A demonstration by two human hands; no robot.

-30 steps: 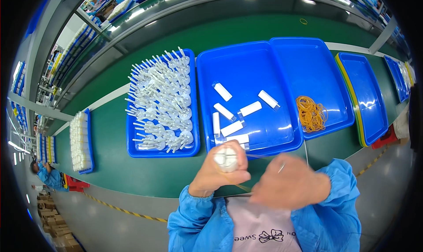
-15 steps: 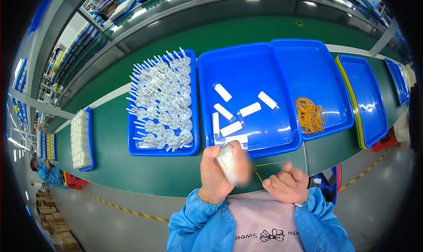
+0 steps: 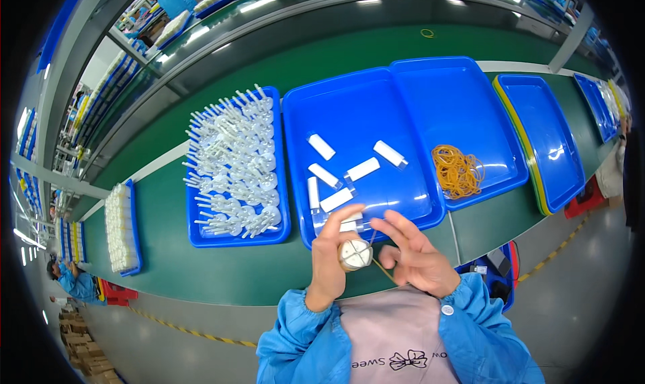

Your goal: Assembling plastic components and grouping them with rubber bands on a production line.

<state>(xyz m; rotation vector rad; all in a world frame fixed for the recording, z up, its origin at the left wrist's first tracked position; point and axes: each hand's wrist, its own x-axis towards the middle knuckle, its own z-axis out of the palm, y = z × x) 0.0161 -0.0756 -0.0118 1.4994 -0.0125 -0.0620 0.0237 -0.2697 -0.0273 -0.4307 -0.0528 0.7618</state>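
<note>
My left hand [image 3: 328, 262] is closed around a short white cylinder [image 3: 355, 254], its round end facing up. A thin rubber band [image 3: 381, 268] crosses that end and stretches over to my right hand [image 3: 418, 255]. The right fingers are partly spread, with the band hooked on them. Just beyond my hands, several white tubes with clear ends [image 3: 363, 169] lie in a blue tray [image 3: 349, 102]. A tangled heap of orange rubber bands [image 3: 457, 172] rests in the blue tray [image 3: 443, 81] to its right.
At left, a blue tray [image 3: 285, 223] holds many clear-and-white parts with upright stems [image 3: 232, 162]. Farther left stands a tray of white pieces [image 3: 119, 229]. Stacked blue and yellow trays [image 3: 547, 135] sit at right on the green table [image 3: 222, 276]. A co-worker [image 3: 75, 281] sits far left.
The cylinder has tipped so its round end faces up. My right hand has moved left and up, close to it, drawing the rubber band across the end. The view has shifted slightly.
</note>
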